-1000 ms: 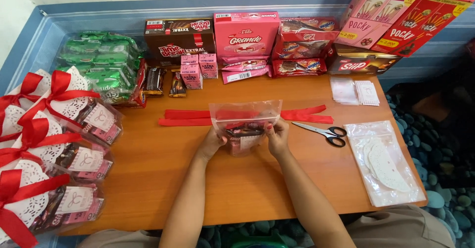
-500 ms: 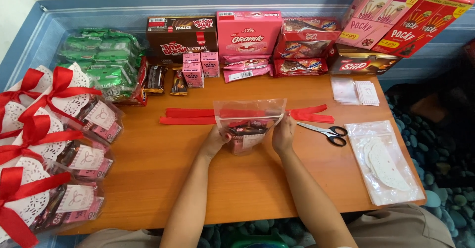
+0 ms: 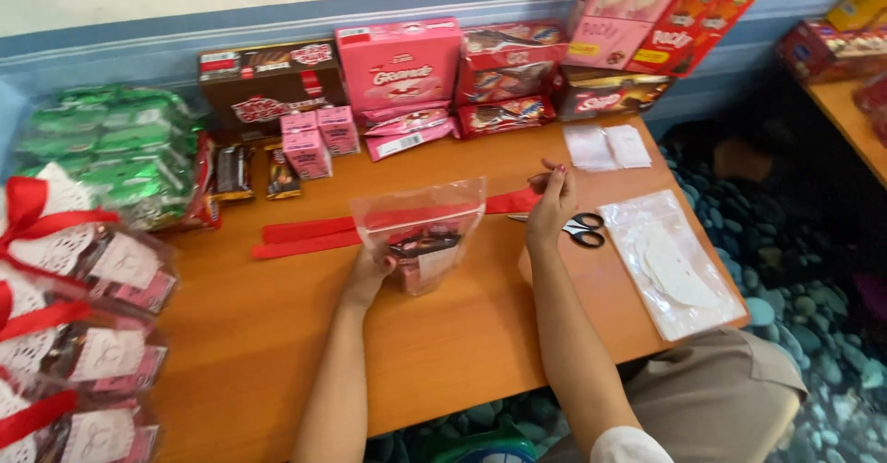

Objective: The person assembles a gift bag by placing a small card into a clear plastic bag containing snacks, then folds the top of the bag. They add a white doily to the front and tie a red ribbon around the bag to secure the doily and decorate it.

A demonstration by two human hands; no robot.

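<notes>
My left hand held the clear bag by its left side, so it stood up on the table and did not tip. Small snacks sat in its bottom. The bag was near the middle of the table, just in front of the red ribbon. My right hand was lifted to the right of the bag, fingers pinched together, right above the scissors. I could not tell if it held anything. Both arms reached forward, elbows bent.

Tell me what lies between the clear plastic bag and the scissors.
Head view: the right hand and red ribbon lie between the clear plastic bag and black-handled scissors.
</notes>
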